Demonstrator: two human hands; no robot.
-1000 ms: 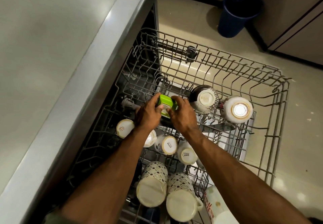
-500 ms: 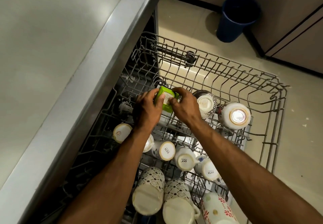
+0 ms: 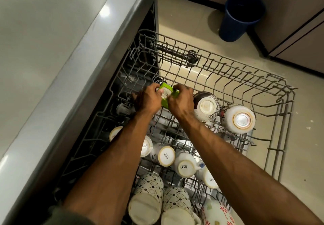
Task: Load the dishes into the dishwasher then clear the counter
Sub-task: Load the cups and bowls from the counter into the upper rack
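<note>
1. Location. The green box [image 3: 166,96] is held over the far-left part of the pulled-out wire rack [image 3: 287,91], close to the edge of the surface [image 3: 43,49]. It appears to hang just above the wires; contact with them cannot be confirmed.
2. Grip state. The left hand [image 3: 148,101] grips the left end of the box with curled fingers [image 3: 154,86]. The right hand [image 3: 182,102] grips the right end in the same way. Neither hand is slack.
3. Box relative to the fingers. The box sits between the two hands, tilted, with its labelled face turned up. The fingers cover both ends, and only the middle strip with the barcode shows.
4. Expected handling. The box is small and probably light, with stiff, flat walls. Its smooth skin may slip if wet. Whether it is card or plastic cannot be told from this view.
5. Where to take hold. Grip it across two opposite walls or at the short ends, as shown here. One hand should be enough.
6. Nearby breakables. An upturned bowl [image 3: 206,106] lies just beside the right hand. Cups [image 3: 166,155] and mugs [image 3: 147,200] stand base-up in the nearer rows. Treat these as fragile and keep the box clear of them.
</note>
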